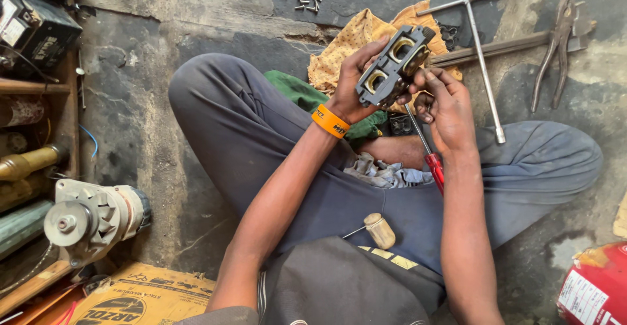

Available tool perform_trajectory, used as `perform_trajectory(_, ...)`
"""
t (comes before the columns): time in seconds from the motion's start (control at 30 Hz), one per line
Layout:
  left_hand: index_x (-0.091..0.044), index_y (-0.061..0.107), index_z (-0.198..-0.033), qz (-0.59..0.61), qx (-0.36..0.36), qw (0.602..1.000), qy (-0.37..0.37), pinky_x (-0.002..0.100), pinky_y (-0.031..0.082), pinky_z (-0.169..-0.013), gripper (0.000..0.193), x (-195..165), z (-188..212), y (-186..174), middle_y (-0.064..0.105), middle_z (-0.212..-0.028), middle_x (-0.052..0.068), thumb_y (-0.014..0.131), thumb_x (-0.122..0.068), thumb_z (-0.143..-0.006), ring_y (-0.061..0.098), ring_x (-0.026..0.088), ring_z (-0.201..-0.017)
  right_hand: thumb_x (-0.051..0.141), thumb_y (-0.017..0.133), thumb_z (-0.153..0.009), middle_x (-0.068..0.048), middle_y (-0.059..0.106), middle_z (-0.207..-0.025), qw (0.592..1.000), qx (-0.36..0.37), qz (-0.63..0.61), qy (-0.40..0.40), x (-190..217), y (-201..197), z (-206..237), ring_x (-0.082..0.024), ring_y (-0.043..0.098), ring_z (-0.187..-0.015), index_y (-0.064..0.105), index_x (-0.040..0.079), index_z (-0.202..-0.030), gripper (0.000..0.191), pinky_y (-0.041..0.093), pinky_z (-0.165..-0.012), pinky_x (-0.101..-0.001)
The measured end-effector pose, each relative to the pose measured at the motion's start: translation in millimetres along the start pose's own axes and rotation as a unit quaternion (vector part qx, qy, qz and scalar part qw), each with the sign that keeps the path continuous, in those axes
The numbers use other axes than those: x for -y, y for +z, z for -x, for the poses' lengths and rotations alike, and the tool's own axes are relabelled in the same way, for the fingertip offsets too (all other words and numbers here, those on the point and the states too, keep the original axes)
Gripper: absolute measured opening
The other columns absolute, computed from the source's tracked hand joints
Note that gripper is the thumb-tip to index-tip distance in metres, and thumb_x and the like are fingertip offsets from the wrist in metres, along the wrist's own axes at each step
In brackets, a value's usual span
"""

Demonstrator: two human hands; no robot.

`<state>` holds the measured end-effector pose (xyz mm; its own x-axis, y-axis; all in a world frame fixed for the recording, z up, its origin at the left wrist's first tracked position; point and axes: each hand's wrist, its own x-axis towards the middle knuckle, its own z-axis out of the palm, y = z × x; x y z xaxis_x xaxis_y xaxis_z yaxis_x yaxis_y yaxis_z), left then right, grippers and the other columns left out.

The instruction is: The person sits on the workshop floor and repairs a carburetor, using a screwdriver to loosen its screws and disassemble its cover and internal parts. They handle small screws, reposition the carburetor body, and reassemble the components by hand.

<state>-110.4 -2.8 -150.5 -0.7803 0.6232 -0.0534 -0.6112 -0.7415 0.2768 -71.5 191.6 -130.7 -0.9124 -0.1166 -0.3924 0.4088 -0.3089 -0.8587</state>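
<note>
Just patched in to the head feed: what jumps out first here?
At upper centre, the left hand holds up a dark metal block with two brass-ringed openings, while the right hand grips a red-handled screwdriver beneath it. A T-handle wrench and pliers lie on the floor at upper right, an alternator at lower left.

Red canister (597, 286) cut off at the corner; screwdriver (428, 155) tip hidden behind the right hand (447, 106)

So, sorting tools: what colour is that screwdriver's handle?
Red, translucent-looking; the screwdriver shows in the head view.
</note>
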Motion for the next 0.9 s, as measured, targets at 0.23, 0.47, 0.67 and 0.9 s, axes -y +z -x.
perform_trajectory(0.23, 0.004, 0.063, -0.127, -0.017, -0.057, 0.998, 0.023, 0.042, 0.063, -0.073, 0.050, -1, 1, 6, 0.073, -0.107, 0.018, 0.049, -0.041, -0.108, 0.074, 0.025, -0.085, 0.003, 0.047, -0.103, -0.007, 0.066, -0.095, 0.999, -0.036, -0.004, -0.005, -11, -9, -5, -0.009, 0.062, -0.073, 0.062, 0.003, -0.111, 0.017, 0.050, -0.065, -0.0219)
perform_trajectory(0.47, 0.005, 0.064, -0.127, -0.049, -0.095, 0.994, 0.026, 0.036, 0.062, -0.089, 0.042, 4, 0, -4, 0.074, -0.112, 0.017, 0.054, -0.031, -0.107, 0.075, 0.022, -0.094, -0.019, 0.046, -0.092, -0.003, 0.063, -0.102, 0.997, -0.017, -0.043, -0.062, -27, -23, -13, -0.009, 0.061, -0.092, 0.060, 0.000, -0.112, 0.032, 0.053, -0.087, -0.0234)
perform_trajectory(0.67, 0.007, 0.064, -0.123, -0.039, -0.105, 0.994, 0.015, 0.037, 0.062, -0.082, 0.042, 10, -6, -13, 0.075, -0.108, 0.019, 0.051, -0.029, -0.108, 0.075, 0.024, -0.091, -0.007, 0.055, -0.106, 0.004, 0.060, -0.101, 0.996, -0.048, -0.063, -0.033, -27, -21, -12, -0.003, 0.058, -0.088, 0.060, 0.003, -0.116, 0.015, 0.055, -0.087, -0.0215)
perform_trajectory(0.9, 0.010, 0.063, -0.125, -0.046, -0.044, 0.998, 0.003, 0.042, 0.064, -0.080, 0.051, 8, -6, -6, 0.074, -0.109, 0.023, 0.045, -0.035, -0.109, 0.076, 0.029, -0.086, -0.008, 0.053, -0.106, 0.003, 0.058, -0.097, 0.996, -0.010, -0.087, -0.034, -20, -16, -9, -0.005, 0.059, -0.085, 0.061, 0.001, -0.116, 0.016, 0.056, -0.079, -0.0265)
